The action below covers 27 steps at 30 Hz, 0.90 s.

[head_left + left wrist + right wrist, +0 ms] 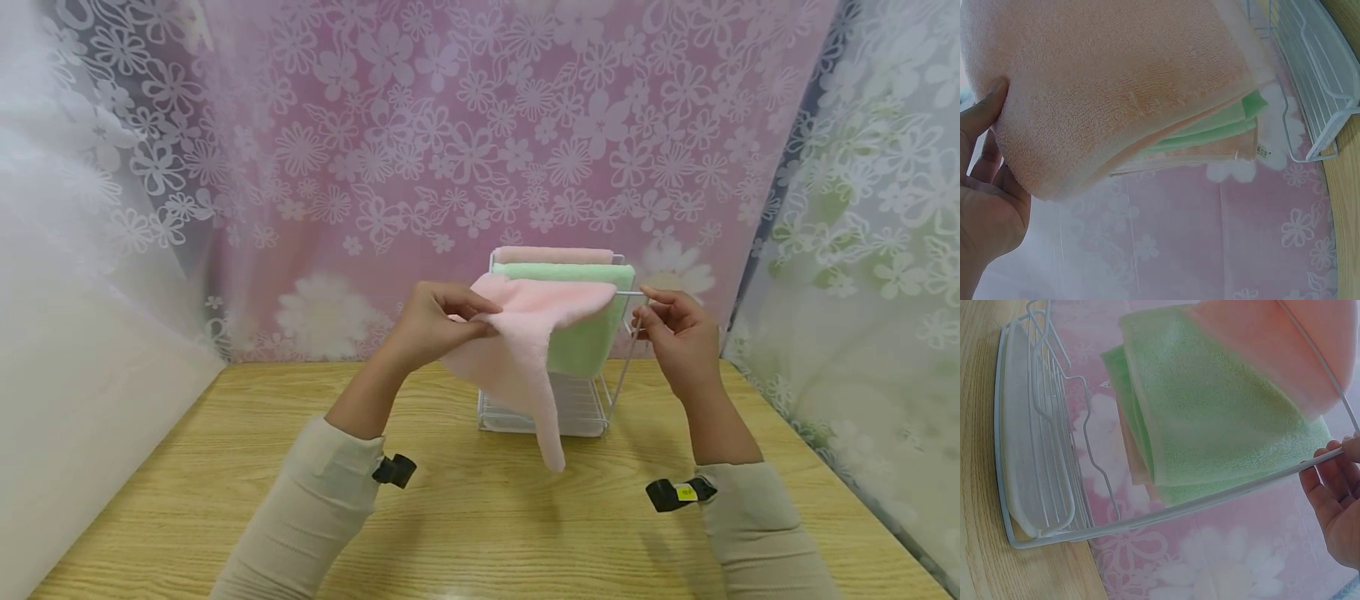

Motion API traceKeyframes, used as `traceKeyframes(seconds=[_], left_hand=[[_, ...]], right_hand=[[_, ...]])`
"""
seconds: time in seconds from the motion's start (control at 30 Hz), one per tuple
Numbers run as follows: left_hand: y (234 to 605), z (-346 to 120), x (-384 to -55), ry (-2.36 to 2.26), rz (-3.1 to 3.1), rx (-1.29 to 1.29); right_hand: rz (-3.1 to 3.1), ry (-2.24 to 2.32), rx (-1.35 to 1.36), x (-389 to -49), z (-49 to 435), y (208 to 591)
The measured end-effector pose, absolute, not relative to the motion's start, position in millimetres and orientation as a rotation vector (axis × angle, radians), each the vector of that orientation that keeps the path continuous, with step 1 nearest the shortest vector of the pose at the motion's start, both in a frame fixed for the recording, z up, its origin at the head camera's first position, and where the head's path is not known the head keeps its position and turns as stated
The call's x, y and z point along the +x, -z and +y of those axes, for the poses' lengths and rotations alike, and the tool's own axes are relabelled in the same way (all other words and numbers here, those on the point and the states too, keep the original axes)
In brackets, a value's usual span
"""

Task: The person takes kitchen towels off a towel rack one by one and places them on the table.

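My left hand (pixel 442 321) pinches the near edge of a pink towel (pixel 525 312). The towel lies over the front bar of a white wire rack (pixel 626 367), one corner drooping toward the table. In the left wrist view the thumb presses on the pink terry cloth (pixel 1116 81). With thumb and fingers, my right hand (pixel 678 333) holds the rack's upper right front corner; the right wrist view shows these fingers (pixel 1329 487) at the white frame. Just behind hangs a green towel (pixel 1222 419), folded over another bar. A second pink towel (pixel 555 255) hangs at the back.
At the rack's foot sits a white tray (pixel 1019 431) under a wire grid. The rack stands on a wood-grain table (pixel 450 500). Behind it hangs a pink flowered curtain (pixel 465 150), with pale sheets at both sides.
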<state>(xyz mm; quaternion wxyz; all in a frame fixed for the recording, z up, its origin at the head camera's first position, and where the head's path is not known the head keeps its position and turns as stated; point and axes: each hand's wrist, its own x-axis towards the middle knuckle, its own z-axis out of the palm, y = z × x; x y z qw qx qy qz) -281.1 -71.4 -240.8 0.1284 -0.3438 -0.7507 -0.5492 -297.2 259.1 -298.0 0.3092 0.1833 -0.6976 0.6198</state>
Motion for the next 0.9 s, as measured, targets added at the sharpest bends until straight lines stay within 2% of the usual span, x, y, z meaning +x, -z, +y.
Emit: traceKeyframes(seconds=[0.4, 0.9], left_hand=[[248.3, -80.8, -276.8, 1.617, -2.086, -1.1], [253.2, -93.3, -273.5, 1.624, -2.079, -1.042]], right_hand=[[-1.862, -1.611, 0.468, -295.4, 258.7, 296.8], [-1.849, -1.601, 0.483, -296.0, 257.6, 297.2]])
